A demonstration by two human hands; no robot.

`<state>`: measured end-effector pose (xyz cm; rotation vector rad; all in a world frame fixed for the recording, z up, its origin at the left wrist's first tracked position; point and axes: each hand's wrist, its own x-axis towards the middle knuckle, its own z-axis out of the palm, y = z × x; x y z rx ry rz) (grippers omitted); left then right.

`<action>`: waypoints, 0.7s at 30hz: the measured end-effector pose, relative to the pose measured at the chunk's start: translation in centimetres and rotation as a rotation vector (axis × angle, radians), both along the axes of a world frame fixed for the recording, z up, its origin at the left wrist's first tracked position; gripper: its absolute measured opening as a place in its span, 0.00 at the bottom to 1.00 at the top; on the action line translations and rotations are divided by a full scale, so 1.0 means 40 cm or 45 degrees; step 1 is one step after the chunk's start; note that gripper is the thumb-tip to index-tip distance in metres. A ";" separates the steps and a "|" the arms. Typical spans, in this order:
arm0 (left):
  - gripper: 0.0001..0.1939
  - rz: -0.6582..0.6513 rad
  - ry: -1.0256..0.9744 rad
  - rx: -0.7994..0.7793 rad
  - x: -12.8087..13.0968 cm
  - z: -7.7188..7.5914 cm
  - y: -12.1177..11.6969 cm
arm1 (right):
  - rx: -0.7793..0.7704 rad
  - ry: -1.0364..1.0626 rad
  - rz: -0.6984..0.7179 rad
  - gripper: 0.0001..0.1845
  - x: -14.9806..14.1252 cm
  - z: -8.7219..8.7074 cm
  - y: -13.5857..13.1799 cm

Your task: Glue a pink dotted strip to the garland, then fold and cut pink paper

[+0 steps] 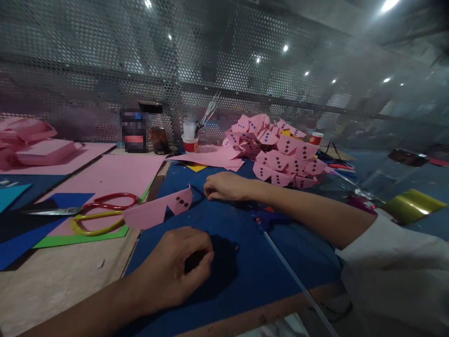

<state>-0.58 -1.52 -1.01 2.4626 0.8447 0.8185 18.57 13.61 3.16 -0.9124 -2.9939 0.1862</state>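
My left hand [182, 264] hovers over the near part of the blue work surface [224, 290], its fingers curled in a loose ring toward the thumb; nothing shows inside. Farther off, my right hand [224, 187] is closed knuckles-up; its fingertips are hidden, so I cannot tell what is in them. Between the two, a pink paper strip [150, 210] with a notch and several dark squares stands on its edge, apart from both hands. Under my right forearm lies a blue glue gun [261, 217], a long translucent glue stick [287, 267] reaching toward the front edge.
Scissors [105, 210] with red and yellow handles lie on coloured sheets at left. A heap of marked pink paper pieces [284, 154] is at the back. A red-and-white cup [190, 144] stands near the perforated metal screen [224, 61]. A clear jar [393, 175] is at right.
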 end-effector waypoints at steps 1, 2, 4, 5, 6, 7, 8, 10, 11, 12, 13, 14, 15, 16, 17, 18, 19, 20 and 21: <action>0.08 -0.001 -0.003 0.002 0.000 0.000 0.000 | -0.006 -0.012 -0.006 0.05 -0.002 0.004 0.000; 0.08 -0.003 -0.003 0.003 0.001 0.000 -0.001 | -0.012 -0.020 -0.006 0.05 -0.004 0.007 -0.001; 0.08 -0.004 0.002 0.003 0.001 0.001 -0.001 | -0.020 -0.024 -0.001 0.06 -0.004 0.011 0.000; 0.08 -0.004 0.006 0.003 0.001 0.001 -0.001 | -0.022 -0.020 0.004 0.05 -0.003 0.010 0.000; 0.08 -0.005 0.011 0.002 0.001 0.002 -0.001 | -0.024 -0.016 0.008 0.05 -0.002 0.009 0.000; 0.08 -0.003 0.013 0.003 0.000 0.002 -0.001 | -0.025 -0.013 0.009 0.05 0.000 0.008 0.001; 0.08 -0.002 0.014 0.004 0.000 0.002 -0.001 | -0.025 -0.009 0.009 0.05 0.001 0.007 0.001; 0.08 0.003 0.018 0.001 0.000 0.002 0.000 | -0.033 -0.008 0.004 0.05 0.001 0.005 0.001; 0.08 0.005 0.017 -0.001 0.000 0.002 0.000 | -0.045 -0.013 -0.002 0.05 0.001 0.006 0.001; 0.08 0.004 0.016 -0.004 0.001 0.002 0.000 | -0.060 -0.018 -0.007 0.05 0.000 0.007 0.001; 0.08 0.003 0.014 -0.006 0.001 0.002 0.000 | -0.076 -0.024 -0.009 0.05 -0.001 0.008 0.001; 0.08 0.000 0.010 -0.005 0.001 0.002 0.000 | -0.090 -0.031 -0.010 0.05 -0.002 0.010 0.002; 0.08 -0.001 0.005 -0.001 0.001 0.002 0.000 | -0.102 -0.037 -0.010 0.05 -0.003 0.012 0.002; 0.08 -0.002 0.003 0.002 0.001 0.002 -0.001 | -0.108 -0.044 -0.011 0.05 -0.003 0.013 0.003; 0.08 -0.001 0.002 0.006 0.000 0.002 -0.001 | -0.110 -0.051 -0.009 0.05 -0.004 0.014 0.004; 0.08 0.000 0.000 0.008 0.000 0.001 -0.002 | -0.110 -0.057 -0.006 0.06 -0.004 0.015 0.005; 0.08 0.001 -0.001 0.009 0.000 0.001 -0.002 | -0.110 -0.062 -0.002 0.06 -0.004 0.015 0.006; 0.08 0.001 0.001 0.009 -0.001 0.000 -0.002 | -0.108 -0.065 0.002 0.06 -0.003 0.014 0.007; 0.08 0.000 0.003 0.008 -0.001 0.000 -0.002 | -0.102 -0.067 0.006 0.06 -0.003 0.012 0.008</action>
